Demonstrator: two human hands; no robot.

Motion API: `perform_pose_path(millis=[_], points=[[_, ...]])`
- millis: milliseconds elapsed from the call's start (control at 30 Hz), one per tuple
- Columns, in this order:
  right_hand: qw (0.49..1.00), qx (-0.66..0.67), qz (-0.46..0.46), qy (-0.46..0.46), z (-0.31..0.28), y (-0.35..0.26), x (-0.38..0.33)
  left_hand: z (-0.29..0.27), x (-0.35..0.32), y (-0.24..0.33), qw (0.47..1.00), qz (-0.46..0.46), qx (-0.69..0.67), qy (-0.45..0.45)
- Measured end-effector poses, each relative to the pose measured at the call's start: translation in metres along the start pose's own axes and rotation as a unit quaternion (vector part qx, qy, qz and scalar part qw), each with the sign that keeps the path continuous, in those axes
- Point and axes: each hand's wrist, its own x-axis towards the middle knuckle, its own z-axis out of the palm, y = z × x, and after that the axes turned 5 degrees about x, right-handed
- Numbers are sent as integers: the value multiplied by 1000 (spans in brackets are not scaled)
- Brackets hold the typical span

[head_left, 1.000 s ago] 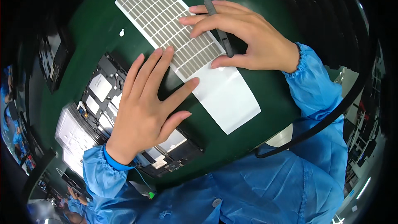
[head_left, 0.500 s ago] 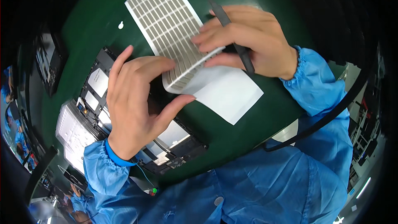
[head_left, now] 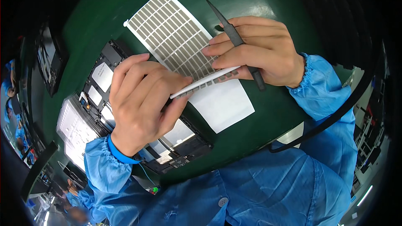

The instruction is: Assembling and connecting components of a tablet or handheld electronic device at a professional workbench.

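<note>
A white sheet (head_left: 173, 31) bearing rows of small grey rectangular pads is bent over into a fold at its near end. My left hand (head_left: 140, 100) pinches the left end of the fold between thumb and fingers. At the other end, my right hand (head_left: 264, 52) grips the fold with thumb and fingertips. Dark tweezers (head_left: 235, 37) lie through the right hand as well, tip pointing up and away. Grey pads show along the fold's edge between both hands. Below it, a plain white flap (head_left: 226, 109) extends over the green table.
An opened black electronic device (head_left: 104, 60) lies partly under my left forearm. Beside it sit clear plastic trays (head_left: 73, 125). Another dark device (head_left: 48, 60) is farther left. A thick black cable (head_left: 335, 119) arcs at right, and a blue wristband (head_left: 118, 150) with a wire circles my left wrist.
The fold has turned from steep to nearly level, its edge now facing me. My left fingers have closed in on it. The sheet's far end has moved nearer, and the white flap has shifted left.
</note>
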Motion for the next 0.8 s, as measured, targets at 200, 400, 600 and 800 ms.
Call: perform_pose_path(millis=[200,400,600,800], points=[[998,-44,21,-35,-7,4,2,10,0,-2,999,-17,-25,27],[997,8,52,-50,-25,16,8,3,5,2,985,35,-16,-171],[960,124,232,95,-36,17,-3,4,5,4,980,21,47,-193],[900,236,363,42,-48,24,-9,3,6,6,983,2,49,-179]])
